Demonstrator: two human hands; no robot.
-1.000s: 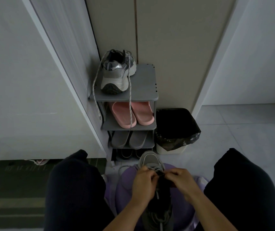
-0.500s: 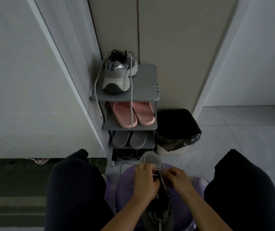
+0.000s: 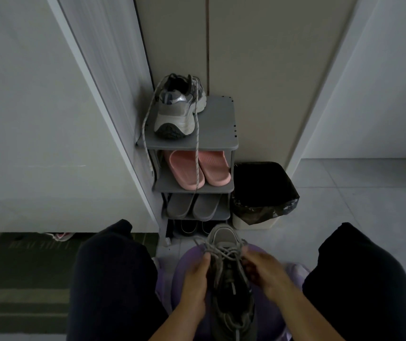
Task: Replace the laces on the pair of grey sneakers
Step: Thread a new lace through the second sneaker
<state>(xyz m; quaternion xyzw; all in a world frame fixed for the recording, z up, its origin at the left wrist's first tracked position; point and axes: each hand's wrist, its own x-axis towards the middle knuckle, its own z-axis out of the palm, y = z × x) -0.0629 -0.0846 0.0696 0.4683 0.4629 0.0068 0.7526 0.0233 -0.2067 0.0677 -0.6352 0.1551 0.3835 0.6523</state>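
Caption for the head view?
Left hand and right hand grip the laces of a sneaker; the other sneaker tops the rack.

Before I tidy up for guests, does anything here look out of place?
Yes: the grey sneaker atop the grey plastic shoe rack trails a loose speckled lace down over the pink rubber slippers below.
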